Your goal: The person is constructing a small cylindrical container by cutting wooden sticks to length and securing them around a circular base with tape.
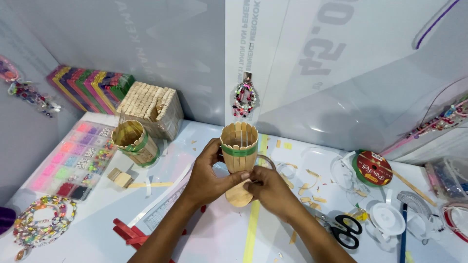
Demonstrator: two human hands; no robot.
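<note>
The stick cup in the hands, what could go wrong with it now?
The stick cup seems to be held together mainly by one green band, so a hard squeeze from the left hand or right hand might push sticks out of line. It is held up off the table, so a slip could drop it. The open scissors lie close to the right forearm.
</note>
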